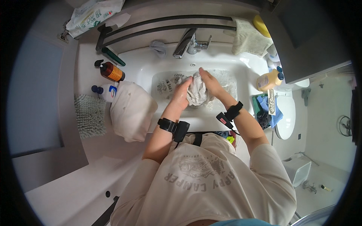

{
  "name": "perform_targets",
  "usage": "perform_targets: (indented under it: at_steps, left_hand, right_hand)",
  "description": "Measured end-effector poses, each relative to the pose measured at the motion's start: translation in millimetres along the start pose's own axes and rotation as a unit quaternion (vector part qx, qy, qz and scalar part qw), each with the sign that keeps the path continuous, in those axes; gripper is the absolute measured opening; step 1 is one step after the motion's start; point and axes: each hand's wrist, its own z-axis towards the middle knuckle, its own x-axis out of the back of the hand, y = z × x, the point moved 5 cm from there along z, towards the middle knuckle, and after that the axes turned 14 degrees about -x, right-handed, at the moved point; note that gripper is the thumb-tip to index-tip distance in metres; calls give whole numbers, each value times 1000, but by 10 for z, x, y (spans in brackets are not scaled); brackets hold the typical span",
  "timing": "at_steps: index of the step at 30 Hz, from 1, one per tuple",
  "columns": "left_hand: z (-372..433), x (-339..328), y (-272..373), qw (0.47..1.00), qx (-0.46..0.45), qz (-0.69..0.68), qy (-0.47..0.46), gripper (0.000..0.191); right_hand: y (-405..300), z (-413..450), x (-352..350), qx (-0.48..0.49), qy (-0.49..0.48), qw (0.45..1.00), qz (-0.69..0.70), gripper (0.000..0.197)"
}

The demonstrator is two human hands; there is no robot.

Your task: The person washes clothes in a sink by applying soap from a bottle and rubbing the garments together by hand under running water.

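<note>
A wet white garment (197, 89) is bunched up between my two hands over the washbasin. My left hand (181, 94) presses it from the left, thumb pointing up. From the right, my right hand (210, 82) grips it with the fingers stretched towards the tap. Part of white fabric with dark printed lettering (167, 84) lies in the water to the left of my hands; whether it is one piece with the bunch I cannot tell. Soapy water with foam (226, 77) covers the bottom of the white ceramic basin (138, 63).
Behind the basin stands a chrome tap (185, 43) below a dark towel rail (169, 21). A brown pump bottle (112, 71), a white bottle (106, 93) and a pale cloth (131, 111) sit left. At right are a yellow bottle (267, 80) and a hanging striped towel (249, 36).
</note>
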Motion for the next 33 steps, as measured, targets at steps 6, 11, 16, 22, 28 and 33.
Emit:
perform_targets:
  at_steps: [6, 11, 16, 22, 28, 33]
  left_hand:
    - [10, 138, 85, 998, 8, 52, -25, 28]
    - [150, 322, 91, 995, 30, -91, 42, 32]
    - [29, 180, -274, 980, 115, -159, 6, 49]
    - [-194, -204, -39, 965, 84, -217, -118, 58]
    - [7, 172, 185, 974, 1, -225, -7, 25]
    - [-26, 102, -44, 967, 32, -242, -73, 35]
  right_hand:
    - [-141, -375, 93, -88, -25, 969, -229, 85]
    - [155, -254, 372, -55, -71, 996, 10, 45]
    - [10, -289, 280, -80, -104, 979, 155, 20]
    - [-35, -332, 105, -112, -41, 949, 292, 17]
    - [46, -362, 152, -74, -119, 979, 145, 16]
    - [-102, -468, 38, -82, -154, 962, 209, 20]
